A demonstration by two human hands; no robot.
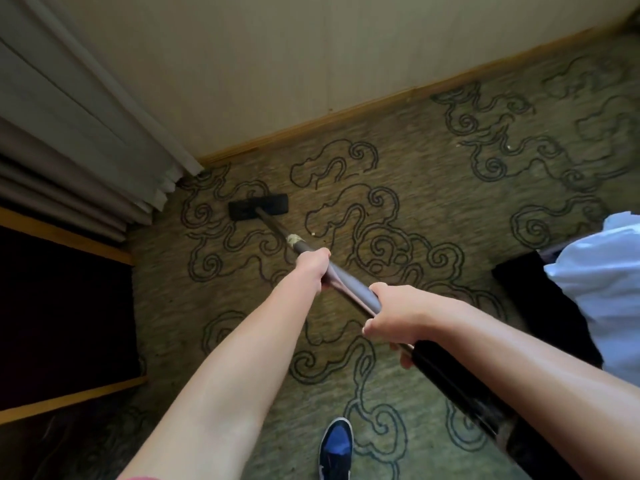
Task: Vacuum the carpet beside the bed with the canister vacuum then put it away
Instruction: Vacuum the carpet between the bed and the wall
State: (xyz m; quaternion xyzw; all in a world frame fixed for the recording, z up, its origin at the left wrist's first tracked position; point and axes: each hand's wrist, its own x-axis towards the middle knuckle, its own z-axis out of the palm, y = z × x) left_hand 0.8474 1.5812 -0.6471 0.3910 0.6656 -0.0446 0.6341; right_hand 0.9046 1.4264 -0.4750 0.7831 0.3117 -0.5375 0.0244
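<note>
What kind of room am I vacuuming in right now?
Most likely a bedroom, possibly a hotel room: patterned carpet runs wall to wall, white bedding shows at the right edge, and long curtains hang at the left. Both hands grip the vacuum wand.

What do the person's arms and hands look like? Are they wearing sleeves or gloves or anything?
No gloves, rings, watch or bracelet show. The left hand and right hand are bare, and both forearms are bare as far as the picture shows them. At the bottom edge, by the left arm, a thin strip of pink-red fabric peeks in; it may be a sleeve, but too little shows to tell.
</note>
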